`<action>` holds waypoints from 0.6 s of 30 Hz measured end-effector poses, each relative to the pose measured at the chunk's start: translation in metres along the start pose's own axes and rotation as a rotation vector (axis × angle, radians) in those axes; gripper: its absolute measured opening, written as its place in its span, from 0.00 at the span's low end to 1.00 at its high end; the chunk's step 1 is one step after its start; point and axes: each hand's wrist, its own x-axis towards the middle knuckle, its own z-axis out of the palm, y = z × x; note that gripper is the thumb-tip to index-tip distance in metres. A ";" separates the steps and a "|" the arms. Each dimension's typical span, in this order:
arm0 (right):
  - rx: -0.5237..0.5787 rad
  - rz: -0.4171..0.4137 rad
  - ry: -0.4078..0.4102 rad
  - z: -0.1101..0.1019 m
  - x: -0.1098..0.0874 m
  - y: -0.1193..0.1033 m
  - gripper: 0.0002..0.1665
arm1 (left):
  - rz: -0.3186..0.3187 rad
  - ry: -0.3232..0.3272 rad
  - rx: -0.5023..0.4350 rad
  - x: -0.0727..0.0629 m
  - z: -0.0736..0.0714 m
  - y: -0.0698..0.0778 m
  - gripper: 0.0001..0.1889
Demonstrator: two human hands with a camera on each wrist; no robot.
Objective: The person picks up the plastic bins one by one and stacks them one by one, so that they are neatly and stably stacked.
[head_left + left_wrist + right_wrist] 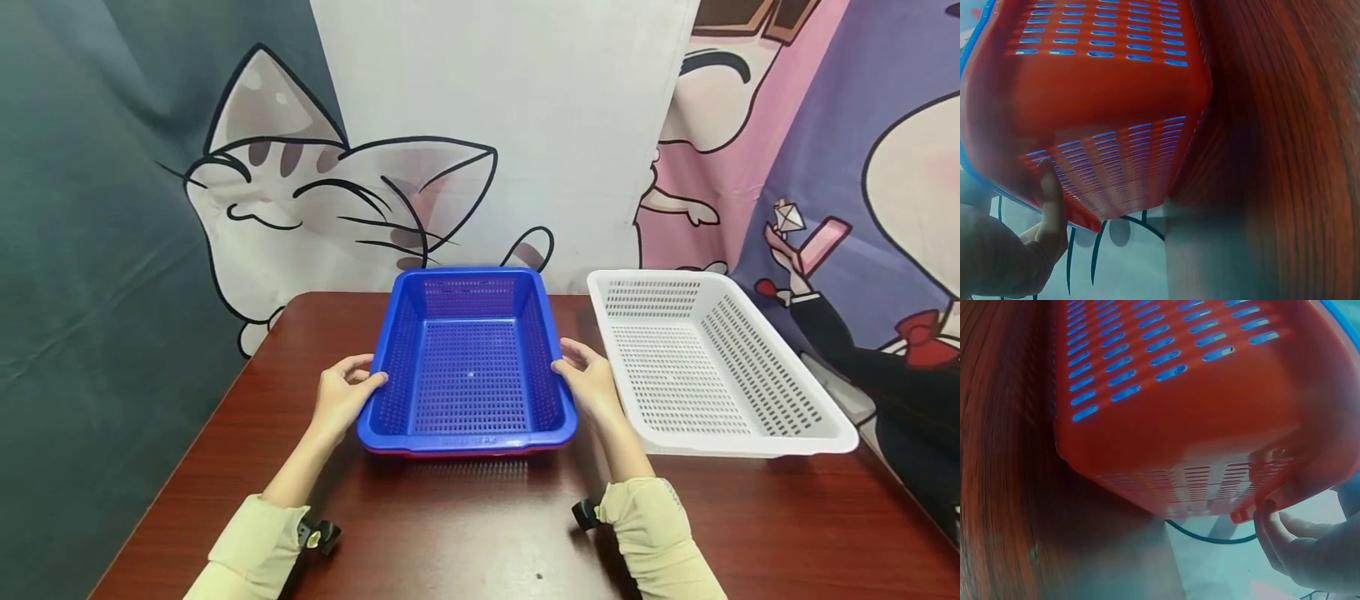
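A blue perforated plastic basket [471,375] sits nested inside a red basket [1104,94], whose edge peeks out below the blue rim in the head view. My left hand [345,395] grips the left rim, thumb on top and fingers beneath. On the opposite side my right hand [588,379] holds the right rim in the same way. The right wrist view shows the red basket [1191,419] from the side, with the right fingertips [1266,515] under its lip. The inside of the blue basket shows only its slotted floor and walls.
A white perforated basket [682,375] stands on the right of the brown wooden table [480,525], close to my right hand. Behind the table hangs a cloth backdrop [510,100] with cartoon figures. Small black devices [324,537] are strapped at both wrists.
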 end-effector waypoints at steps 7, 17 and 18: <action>0.046 0.027 -0.010 0.007 0.001 0.000 0.33 | -0.019 -0.001 -0.006 0.002 -0.006 -0.002 0.23; 0.031 0.019 -0.042 0.014 0.001 -0.004 0.32 | -0.026 0.005 0.028 0.004 -0.015 -0.005 0.24; 0.032 0.016 -0.046 0.014 0.001 -0.004 0.32 | -0.027 0.000 0.043 0.004 -0.017 -0.004 0.24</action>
